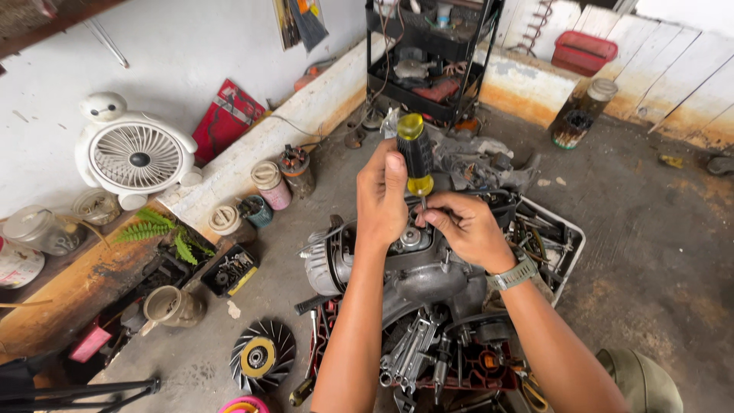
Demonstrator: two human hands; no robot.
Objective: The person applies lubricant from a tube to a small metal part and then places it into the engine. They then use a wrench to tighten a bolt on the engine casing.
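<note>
Left hand [382, 195] fingers gripping screwdriver [415, 153] handle | right hand [466, 226] fingers pinching shaft | over engine [405, 268]

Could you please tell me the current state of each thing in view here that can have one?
left hand: closed around the screwdriver handle.
right hand: fingertips pinching the screwdriver shaft.
screwdriver: upright, tip down on the engine.
engine: lying on the floor, top exposed.
fan: blades look at rest.
glass jar: upright, lid on.
tool tray: open, full of tools.
</note>
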